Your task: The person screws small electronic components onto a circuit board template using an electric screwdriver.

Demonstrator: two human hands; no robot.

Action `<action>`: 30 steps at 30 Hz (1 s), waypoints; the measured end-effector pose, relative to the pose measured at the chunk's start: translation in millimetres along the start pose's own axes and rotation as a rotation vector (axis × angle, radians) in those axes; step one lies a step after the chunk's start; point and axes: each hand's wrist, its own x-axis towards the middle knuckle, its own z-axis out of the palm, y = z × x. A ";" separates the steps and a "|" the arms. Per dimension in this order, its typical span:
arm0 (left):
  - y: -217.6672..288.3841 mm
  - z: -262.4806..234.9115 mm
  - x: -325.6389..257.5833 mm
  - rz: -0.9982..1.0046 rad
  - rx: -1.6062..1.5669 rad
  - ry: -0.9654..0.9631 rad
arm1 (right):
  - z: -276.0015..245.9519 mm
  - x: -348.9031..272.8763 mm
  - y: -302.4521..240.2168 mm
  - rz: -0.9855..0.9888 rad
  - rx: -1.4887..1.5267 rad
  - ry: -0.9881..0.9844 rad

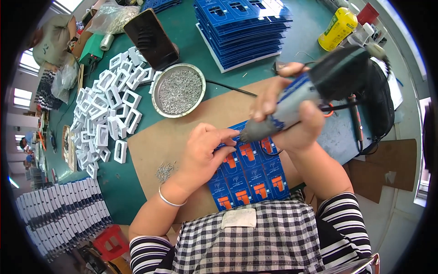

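My right hand (296,116) is wrapped around a grey and black power screwdriver (287,107), which tilts down to the left. Its nose meets the upper edge of a blue printed panel sheet (250,173) with several orange shapes on it. Close by the nose, my left hand (207,148) has thumb and index finger pinched together over the sheet's upper left part; whatever is between them is too small to make out. The tool's tip is partly hidden behind these fingertips. Under the sheet lies a brown board (155,141), and a small pile of screws (165,171) rests on it, left of my wrist.
A metal bowl of screws (179,90) stands beyond my left hand. White rectangular frames (107,107) are heaped to its left. Behind are a propped phone (151,37), a stack of blue panels (242,34) and a yellow bottle (337,28). A person (54,41) is at far left.
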 end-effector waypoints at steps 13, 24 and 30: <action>-1.5 14.6 3.4 0.019 0.248 -0.028 | -17.2 -11.1 -21.4 -0.132 -0.031 -0.038; 1.8 18.1 0.5 0.035 0.228 0.089 | 5.9 -13.7 -28.1 0.029 -0.177 -0.224; 0.2 17.4 0.1 0.016 0.168 0.068 | 14.1 -8.0 -15.7 -0.071 -0.319 -0.308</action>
